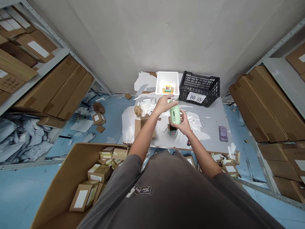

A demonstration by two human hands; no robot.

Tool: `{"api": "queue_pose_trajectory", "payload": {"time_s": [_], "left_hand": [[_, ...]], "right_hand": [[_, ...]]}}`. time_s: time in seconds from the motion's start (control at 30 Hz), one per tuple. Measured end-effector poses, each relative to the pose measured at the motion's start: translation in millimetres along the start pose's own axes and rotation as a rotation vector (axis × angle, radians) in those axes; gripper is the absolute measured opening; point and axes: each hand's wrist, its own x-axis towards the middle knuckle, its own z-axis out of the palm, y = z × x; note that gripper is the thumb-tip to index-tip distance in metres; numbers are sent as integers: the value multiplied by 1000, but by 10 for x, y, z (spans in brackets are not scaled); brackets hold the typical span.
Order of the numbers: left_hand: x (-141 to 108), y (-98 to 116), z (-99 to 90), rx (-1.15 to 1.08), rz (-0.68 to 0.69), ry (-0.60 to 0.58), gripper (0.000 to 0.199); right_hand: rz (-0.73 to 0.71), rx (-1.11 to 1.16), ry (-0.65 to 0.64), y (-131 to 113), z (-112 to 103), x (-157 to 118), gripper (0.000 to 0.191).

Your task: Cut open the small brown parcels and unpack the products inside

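Observation:
Above the table I hold a pale green bottle point(175, 115) with dark lettering, slightly tilted. My left hand point(164, 103) grips it round the top, where a silvery lid or rim partly shows. My right hand point(184, 123) is wrapped round its lower right side. Just below the bottle stands a small open box point(172, 131), dark inside and greenish at the front. An open cardboard box point(138, 127) sits by my left forearm, which hides part of it.
At the table's back are a white bin point(167, 76) with small yellow packages and a black crate point(200, 86) with a paper sign. Crumpled brown paper point(137, 111) and torn white sheets litter the table point(214, 117). A large carton point(59, 187) of boxes stands at left; loaded shelves flank both sides.

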Motion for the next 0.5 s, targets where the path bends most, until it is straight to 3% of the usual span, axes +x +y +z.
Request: {"api": "queue_pose_trajectory", "payload": {"time_s": [0.13, 0.27, 0.4, 0.5], "left_hand": [[65, -167, 59, 46, 68, -93, 46], [-40, -487, 207, 72, 94, -86, 41], [-162, -775, 414, 100, 44, -82, 49], [-216, -932, 544, 140, 29, -103, 58]], "right_hand": [[34, 53, -60, 381, -160, 29, 104], [246, -59, 11, 983, -330, 94, 77], [511, -175, 58, 1495, -260, 207, 59], [569, -239, 56, 1746, -140, 293, 42]]}}
